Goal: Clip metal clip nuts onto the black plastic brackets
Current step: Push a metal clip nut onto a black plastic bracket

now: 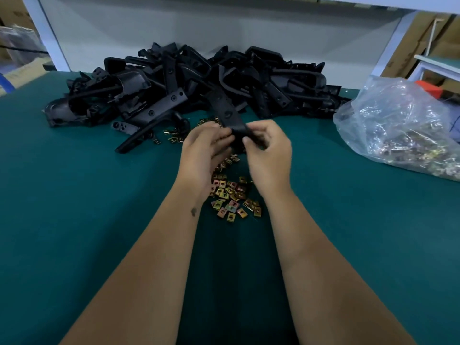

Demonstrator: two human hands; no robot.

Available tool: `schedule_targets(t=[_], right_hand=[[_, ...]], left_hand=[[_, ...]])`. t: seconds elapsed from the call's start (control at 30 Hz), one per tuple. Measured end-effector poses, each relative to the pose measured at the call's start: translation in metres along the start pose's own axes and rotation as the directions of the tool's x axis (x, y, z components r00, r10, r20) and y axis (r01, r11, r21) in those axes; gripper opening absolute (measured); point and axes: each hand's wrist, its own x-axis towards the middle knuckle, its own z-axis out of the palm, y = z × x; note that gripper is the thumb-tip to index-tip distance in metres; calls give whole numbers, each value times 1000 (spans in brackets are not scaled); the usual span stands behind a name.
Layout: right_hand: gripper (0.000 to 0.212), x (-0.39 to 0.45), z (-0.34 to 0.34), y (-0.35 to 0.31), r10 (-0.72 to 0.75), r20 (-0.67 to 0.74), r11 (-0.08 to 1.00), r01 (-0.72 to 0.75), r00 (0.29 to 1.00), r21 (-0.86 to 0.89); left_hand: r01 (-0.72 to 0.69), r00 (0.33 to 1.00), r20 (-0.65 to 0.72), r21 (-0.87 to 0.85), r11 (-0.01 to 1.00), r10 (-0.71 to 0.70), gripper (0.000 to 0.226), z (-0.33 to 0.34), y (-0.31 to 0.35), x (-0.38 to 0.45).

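Across the green table (74,195), largest first: a heap of black plastic brackets (189,80) fills the far edge at centre; a clear plastic bag (398,130), apparently holding more metal parts, sits by the right edge; loose clip nuts (231,195) lie scattered near the table's middle, between the forearms. One bracket (225,113) is raised above the nuts, its long end pointing toward the heap. Left hand (204,148) and right hand (267,150) both grip its near end, fingers curled, thumbs on top. Step in hand, as judged: seating a nut on this end; whether a nut is already between the fingers cannot be told, being hidden. Next move likely calls for sliding a nut squarely over the bracket edge, lined up with its hole, then pressing home.
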Motion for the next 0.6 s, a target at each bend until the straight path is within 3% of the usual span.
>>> schedule_targets(t=[0.1,0.23,0.33,0.47,0.53,0.6], right_hand=[[24,-8,8,-11,-264,67,945,272,962,-179],[21,-14,18,-21,-467,307,792,547,829,-272],[21,-18,27,-27,-494,424,720,630,759,-290],[38,-21,36,-29,-420,576,719,645,701,-259],[40,-21,36,-30,-460,492,742,625,739,-245],[35,-14,31,-25,-500,246,788,555,830,-269]], left_hand=[[34,999,25,-97,995,-31,13,-1,1,-1],[167,985,74,-173,971,-156,27,-5,5,-2],[238,970,109,-273,932,-216,14,-11,14,1],[174,985,48,-282,943,-167,15,-24,21,10],[165,986,31,-361,918,-165,17,-25,22,14],[107,989,-54,-404,908,-141,17,-26,20,22]])
